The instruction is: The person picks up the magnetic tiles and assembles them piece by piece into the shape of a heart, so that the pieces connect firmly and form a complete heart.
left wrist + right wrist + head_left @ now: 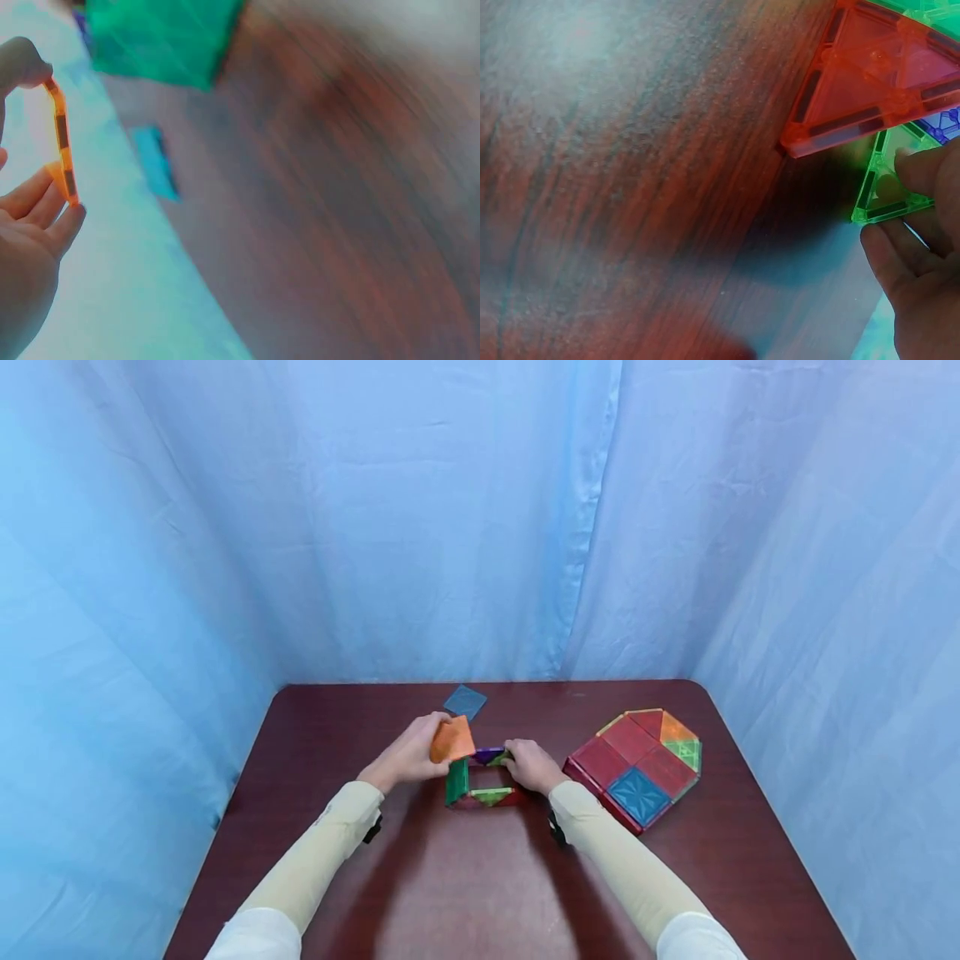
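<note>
My left hand [412,753] pinches an orange square magnetic tile [453,740] by its edges, above the left end of a small tile frame. In the left wrist view this tile [62,142] appears edge-on between thumb and fingers. The frame has a dark green tile [457,782] upright on its left. Its front row includes a light green triangle tile [491,796] and a red triangle tile [877,71]; a purple tile [489,755] is in the back row. My right hand [531,765] pinches the green triangle tile [889,176] at the back row's right end.
A blue square tile [465,702] lies near the table's far edge. At the right sits a larger tile build [602,761] with red, blue, orange and green pieces on top. Blue curtains [420,527] hang behind and beside the dark red table [322,718].
</note>
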### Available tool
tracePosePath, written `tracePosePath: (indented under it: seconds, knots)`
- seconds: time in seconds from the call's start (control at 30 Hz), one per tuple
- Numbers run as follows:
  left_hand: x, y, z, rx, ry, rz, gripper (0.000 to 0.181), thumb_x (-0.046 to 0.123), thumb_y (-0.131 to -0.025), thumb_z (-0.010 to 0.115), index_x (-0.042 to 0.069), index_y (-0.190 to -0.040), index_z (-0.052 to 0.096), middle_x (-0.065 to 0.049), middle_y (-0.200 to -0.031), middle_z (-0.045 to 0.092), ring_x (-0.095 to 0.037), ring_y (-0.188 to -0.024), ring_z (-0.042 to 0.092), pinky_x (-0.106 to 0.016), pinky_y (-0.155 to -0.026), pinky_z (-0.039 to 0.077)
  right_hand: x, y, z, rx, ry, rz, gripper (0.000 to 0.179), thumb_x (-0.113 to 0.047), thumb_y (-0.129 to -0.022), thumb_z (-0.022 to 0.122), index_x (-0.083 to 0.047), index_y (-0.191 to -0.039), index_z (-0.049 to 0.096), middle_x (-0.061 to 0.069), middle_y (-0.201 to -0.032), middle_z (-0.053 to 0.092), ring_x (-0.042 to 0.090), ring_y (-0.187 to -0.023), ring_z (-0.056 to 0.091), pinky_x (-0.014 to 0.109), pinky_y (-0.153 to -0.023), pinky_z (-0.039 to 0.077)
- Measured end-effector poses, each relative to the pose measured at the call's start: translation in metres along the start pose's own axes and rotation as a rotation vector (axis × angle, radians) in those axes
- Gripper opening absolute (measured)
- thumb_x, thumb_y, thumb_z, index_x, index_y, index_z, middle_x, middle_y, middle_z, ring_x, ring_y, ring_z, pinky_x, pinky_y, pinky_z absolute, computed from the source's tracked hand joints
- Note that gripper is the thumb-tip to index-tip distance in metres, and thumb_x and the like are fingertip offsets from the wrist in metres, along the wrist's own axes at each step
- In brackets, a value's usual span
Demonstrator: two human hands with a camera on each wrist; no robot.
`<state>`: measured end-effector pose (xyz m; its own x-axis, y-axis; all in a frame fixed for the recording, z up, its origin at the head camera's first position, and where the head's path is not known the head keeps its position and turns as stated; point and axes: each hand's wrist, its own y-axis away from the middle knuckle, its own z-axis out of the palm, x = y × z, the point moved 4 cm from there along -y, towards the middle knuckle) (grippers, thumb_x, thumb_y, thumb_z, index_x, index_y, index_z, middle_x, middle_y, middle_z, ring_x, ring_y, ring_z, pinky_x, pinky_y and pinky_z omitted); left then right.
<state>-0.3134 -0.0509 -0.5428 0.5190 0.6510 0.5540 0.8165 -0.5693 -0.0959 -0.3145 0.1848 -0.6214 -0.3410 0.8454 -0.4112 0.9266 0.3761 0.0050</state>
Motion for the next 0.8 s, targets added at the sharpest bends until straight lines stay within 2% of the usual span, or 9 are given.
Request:
tracePosePath:
  seconds: [0.1, 0.23, 0.43, 0.67, 0.8]
  knots:
    - [0.024, -0.002, 0.005, -0.051, -0.01, 0.099, 0.07, 0.021, -0.08, 0.081, 0.007, -0.14, 0.047, -0.009, -0.125, 0.058, -0.022, -0.109, 0.054, -0.037, -0.088, 0.052, 0.004, 0.0, 0.0, 0.021, 0.002, -0.001, 0.022, -0.008, -0.096, 0.068, -0.013, -0.08, 0.053, 0.001, -0.076, 0.055, 0.016, -0.071, 0.049, 0.032, -0.066, 0.042]
    - [0.044, 0.0, 0.02, -0.124, -0.053, 0.181, 0.067, 0.021, -0.082, 0.079, 0.006, -0.139, 0.047, -0.008, -0.127, 0.058, -0.024, -0.119, 0.053, -0.037, -0.094, 0.052, 0.007, 0.002, 0.0, 0.046, -0.031, 0.012, 0.019, -0.003, -0.094, 0.068, -0.011, -0.082, 0.056, 0.002, -0.079, 0.056, 0.017, -0.073, 0.049, 0.033, -0.066, 0.042]
    - [0.05, 0.001, 0.038, -0.166, -0.062, 0.174, 0.065, 0.02, -0.082, 0.079, 0.009, -0.138, 0.047, -0.006, -0.131, 0.057, -0.023, -0.125, 0.05, -0.036, -0.098, 0.05, 0.008, 0.004, 0.002, 0.058, -0.064, 0.003, 0.016, -0.002, -0.094, 0.067, -0.012, -0.085, 0.059, 0.002, -0.081, 0.059, 0.017, -0.073, 0.05, 0.032, -0.067, 0.044]
    - [0.047, -0.002, 0.044, -0.177, -0.047, 0.141, 0.064, 0.021, -0.083, 0.078, 0.011, -0.139, 0.047, -0.005, -0.132, 0.056, -0.022, -0.125, 0.049, -0.036, -0.098, 0.05, 0.009, 0.003, 0.003, 0.051, -0.08, 0.018, 0.014, 0.0, -0.093, 0.066, -0.012, -0.087, 0.061, 0.003, -0.083, 0.061, 0.017, -0.074, 0.052, 0.032, -0.069, 0.046]
    - [0.041, -0.004, 0.05, -0.186, -0.086, 0.139, 0.064, 0.024, -0.085, 0.076, 0.011, -0.14, 0.048, -0.007, -0.138, 0.054, -0.025, -0.131, 0.047, -0.039, -0.104, 0.048, 0.008, 0.003, 0.003, 0.049, -0.069, 0.017, 0.012, 0.0, -0.094, 0.064, -0.011, -0.088, 0.061, 0.004, -0.084, 0.062, 0.017, -0.075, 0.052, 0.033, -0.07, 0.048]
